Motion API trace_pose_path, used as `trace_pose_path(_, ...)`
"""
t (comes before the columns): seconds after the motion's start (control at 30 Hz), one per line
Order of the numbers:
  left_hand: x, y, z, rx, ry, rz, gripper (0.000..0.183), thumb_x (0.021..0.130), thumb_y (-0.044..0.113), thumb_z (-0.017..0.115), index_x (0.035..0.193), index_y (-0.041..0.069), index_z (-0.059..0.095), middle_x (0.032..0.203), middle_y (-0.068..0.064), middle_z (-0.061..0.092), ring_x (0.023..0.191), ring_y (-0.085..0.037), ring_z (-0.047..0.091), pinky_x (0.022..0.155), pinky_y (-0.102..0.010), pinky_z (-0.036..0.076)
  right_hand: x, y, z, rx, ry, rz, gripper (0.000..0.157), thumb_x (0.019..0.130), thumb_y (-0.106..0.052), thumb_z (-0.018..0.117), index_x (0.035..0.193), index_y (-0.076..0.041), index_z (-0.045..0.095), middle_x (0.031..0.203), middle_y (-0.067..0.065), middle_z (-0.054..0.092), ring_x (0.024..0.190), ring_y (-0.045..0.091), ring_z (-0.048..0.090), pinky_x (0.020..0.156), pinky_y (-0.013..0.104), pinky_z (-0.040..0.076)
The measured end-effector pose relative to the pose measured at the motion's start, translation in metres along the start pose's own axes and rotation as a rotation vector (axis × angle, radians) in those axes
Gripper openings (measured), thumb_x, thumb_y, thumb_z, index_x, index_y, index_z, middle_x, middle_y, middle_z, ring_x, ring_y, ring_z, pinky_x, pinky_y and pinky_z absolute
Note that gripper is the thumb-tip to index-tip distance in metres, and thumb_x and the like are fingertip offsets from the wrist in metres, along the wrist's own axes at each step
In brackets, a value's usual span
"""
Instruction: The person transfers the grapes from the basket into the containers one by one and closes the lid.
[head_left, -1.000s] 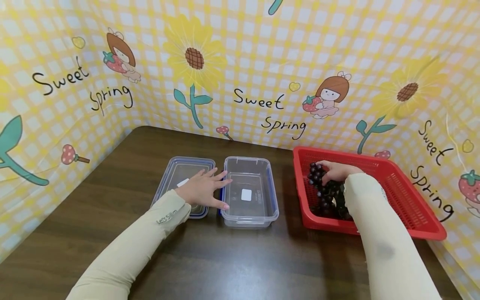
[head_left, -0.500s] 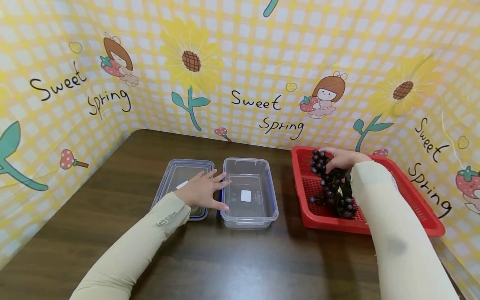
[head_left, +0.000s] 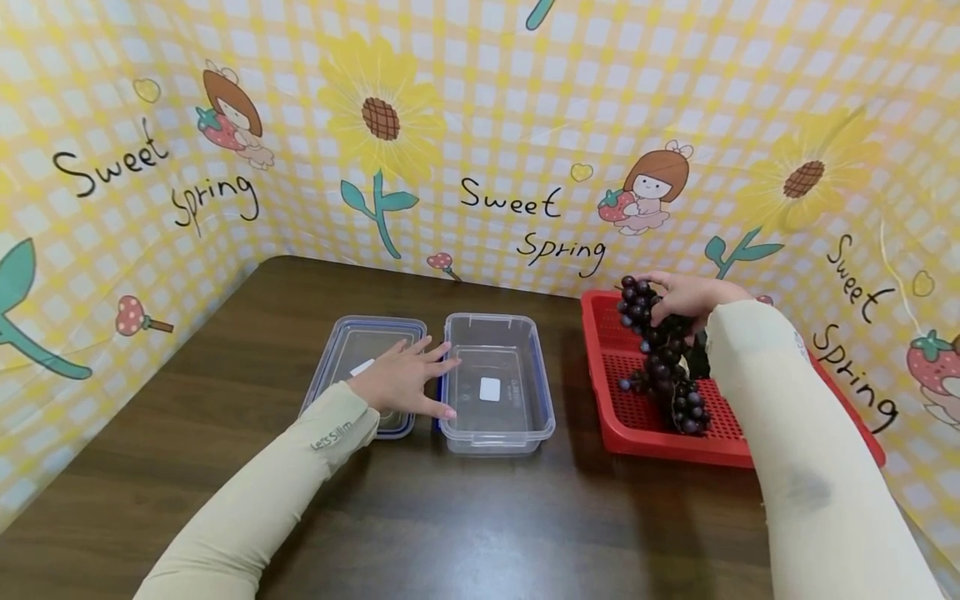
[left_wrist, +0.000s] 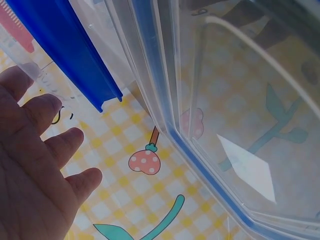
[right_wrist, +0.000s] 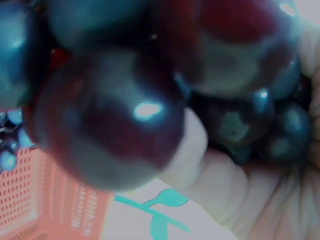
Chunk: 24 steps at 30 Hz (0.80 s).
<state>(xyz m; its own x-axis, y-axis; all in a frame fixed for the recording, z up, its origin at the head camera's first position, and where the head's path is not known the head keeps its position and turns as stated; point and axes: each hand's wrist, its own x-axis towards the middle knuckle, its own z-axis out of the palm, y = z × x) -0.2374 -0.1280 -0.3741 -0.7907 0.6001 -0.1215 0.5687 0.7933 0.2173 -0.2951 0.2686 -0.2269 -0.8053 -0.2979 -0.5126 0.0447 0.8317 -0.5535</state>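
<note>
A bunch of dark purple grapes (head_left: 663, 358) hangs from my right hand (head_left: 690, 298), over the red plastic basket (head_left: 622, 442). Thumb and fingers grip the upper part of the bunch; in the right wrist view big grapes (right_wrist: 110, 120) fill the foreground with the thumb behind them. My left hand (head_left: 402, 379) is spread, its fingertips at the left rim of a clear plastic container (head_left: 517, 417). Under that hand lies a clear lid with a blue seal (head_left: 341, 358). The left wrist view shows the left fingers (left_wrist: 65, 145) outstretched beside a blue clip (left_wrist: 75, 55).
All of this stands on a dark wooden table (head_left: 420, 525). A yellow checked cloth (head_left: 495, 108) with printed flowers and lettering rises behind and along both sides. The basket's right side sits close to the cloth.
My right hand has lifted the grape bunch upward and slightly to the right from the basket, so more of its mesh floor shows. The left hand has stayed at the container.
</note>
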Motion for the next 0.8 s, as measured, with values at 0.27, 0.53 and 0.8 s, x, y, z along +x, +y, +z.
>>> trace_pose_path(0.27,0.001,-0.001,0.000,0.012,0.006,0.004,0.088,0.081,0.069,0.056,0.149,0.016,0.036,0.156,-0.013,0.022,0.142,-0.043,0.013,0.110,-0.063,0.011,-0.002,-0.026,0.004,-0.021,0.014,-0.056,0.084,0.088,-0.004,0.053,0.154,-0.012,0.003,0.153,0.030,-0.005,0.114,0.048,0.036,0.053,0.036,0.051)
trace_pose_path(0.53,0.000,0.000,0.001,0.013,0.003,0.006,0.087,0.082,0.067,0.057,0.149,0.015,0.037,0.156,-0.013,0.023,0.142,-0.043,0.013,0.110,-0.063,0.011,-0.002,-0.051,0.012,0.014,-0.008,-0.104,0.083,0.088,-0.005,0.054,0.154,-0.013,0.005,0.153,0.028,0.002,0.118,0.045,0.035,0.059,0.041,0.052)
trace_pose_path(0.8,0.001,-0.001,0.000,0.017,0.002,-0.002,0.088,0.081,0.069,0.056,0.149,0.017,0.036,0.156,-0.011,0.021,0.142,-0.042,0.013,0.110,-0.062,0.010,0.004,-0.081,0.026,0.051,-0.021,-0.157,0.082,0.089,-0.004,0.055,0.155,-0.017,0.008,0.157,0.022,-0.004,0.133,0.043,0.027,0.067,0.049,0.054)
